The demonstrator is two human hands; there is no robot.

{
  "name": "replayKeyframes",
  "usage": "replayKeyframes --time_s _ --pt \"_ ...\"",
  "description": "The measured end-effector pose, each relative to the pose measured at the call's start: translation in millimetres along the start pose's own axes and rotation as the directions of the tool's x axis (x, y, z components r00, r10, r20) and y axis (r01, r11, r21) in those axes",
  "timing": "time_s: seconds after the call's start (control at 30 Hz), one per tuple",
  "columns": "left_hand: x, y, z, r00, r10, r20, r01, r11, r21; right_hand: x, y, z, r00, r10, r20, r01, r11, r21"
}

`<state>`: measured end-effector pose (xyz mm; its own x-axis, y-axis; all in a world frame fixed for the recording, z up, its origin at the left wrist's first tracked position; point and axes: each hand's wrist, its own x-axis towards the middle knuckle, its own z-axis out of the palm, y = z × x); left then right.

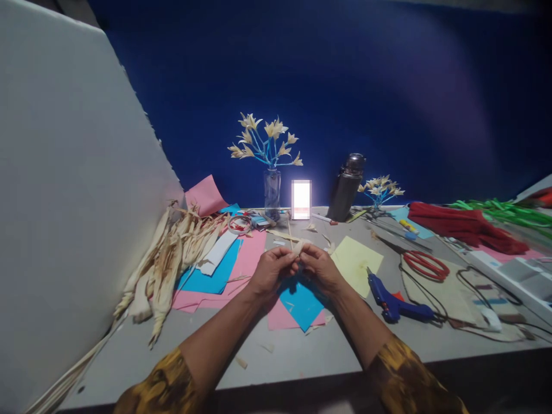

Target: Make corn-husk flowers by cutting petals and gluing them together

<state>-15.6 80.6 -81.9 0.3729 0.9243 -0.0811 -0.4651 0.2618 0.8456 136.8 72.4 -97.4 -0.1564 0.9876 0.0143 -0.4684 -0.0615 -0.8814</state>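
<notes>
My left hand and my right hand meet above the middle of the table, fingers pinched together. Between their fingertips is a small pale piece of corn husk. A thin stick rises just behind the fingertips; whether it is held cannot be made out. Under the hands lie blue paper and pink paper, with husk scraps on them. Yellow paper lies beside my right hand. Dried corn husks are heaped to the left.
A glass vase of husk flowers stands at the back, near a bright pixelated patch. Right of it are a dark flask and smaller flowers. A blue glue gun, red-handled scissors and dark red cloth lie right.
</notes>
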Motion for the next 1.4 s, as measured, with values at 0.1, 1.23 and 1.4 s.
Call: replayKeyframes --time_s 0.1,1.23,1.4 --pt "-2 -2 1.3 0.992 0.101 -0.077 -0.091 0.988 0.127 -1 -3 1 0.997 0.026 0.068 -0.027 1.0 0.011" --pt "21 2 -24.9 0.926 0.24 -0.292 -0.18 0.959 0.22 3 14 8 0.977 -0.214 0.017 -0.006 -0.107 -0.994" --pt "21 1 -24.2 0.923 0.228 -0.309 -0.15 0.955 0.257 7 18 8 0.967 -0.254 0.022 -0.035 -0.218 -0.975"
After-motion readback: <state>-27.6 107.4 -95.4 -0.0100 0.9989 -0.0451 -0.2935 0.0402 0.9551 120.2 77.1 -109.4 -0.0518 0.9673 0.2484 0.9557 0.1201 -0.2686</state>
